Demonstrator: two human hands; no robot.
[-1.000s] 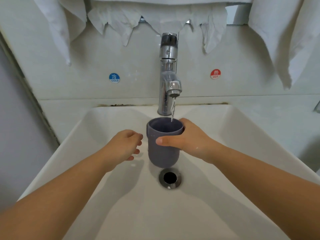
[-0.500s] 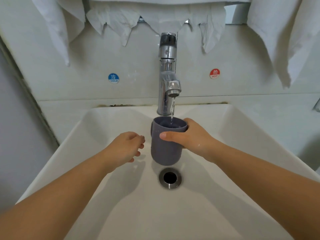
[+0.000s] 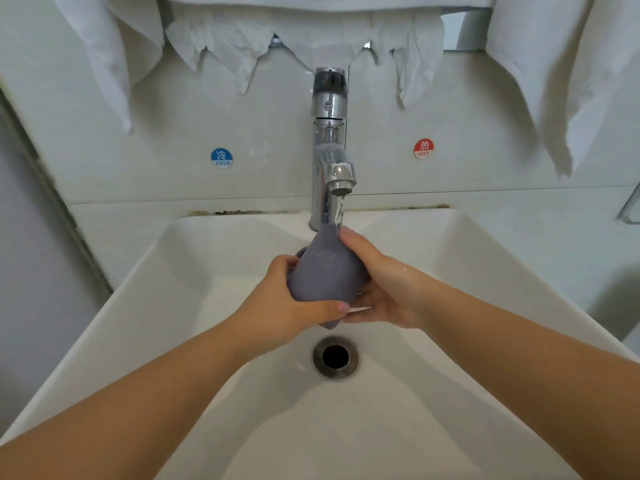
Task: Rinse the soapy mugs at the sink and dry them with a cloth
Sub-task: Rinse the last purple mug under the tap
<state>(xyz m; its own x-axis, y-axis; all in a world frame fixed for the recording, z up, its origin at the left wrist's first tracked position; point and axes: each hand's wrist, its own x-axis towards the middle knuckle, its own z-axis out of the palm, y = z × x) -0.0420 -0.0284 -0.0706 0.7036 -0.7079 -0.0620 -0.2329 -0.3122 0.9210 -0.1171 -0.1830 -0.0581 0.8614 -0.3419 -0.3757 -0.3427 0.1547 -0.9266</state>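
Nearest the viewer, two bare forearms reach forward over the white sink, whose basin holds no standing water; its round metal drain lies open at the middle. Above the drain, both hands hold the grey-purple mug clear of the basin floor. The mug is tilted, its mouth turned away from the viewer, so its contents cannot be told. The left hand wraps the mug's lower left side, fingers curled round it and thumb laid across the near end. The right hand cups the right side, fingers pressed together along the wall. A thin stream of water from the chrome tap strikes the mug's upper end. Farther back, blue COLD and red HOT stickers flank the tap on the wall. White cloths hang above.
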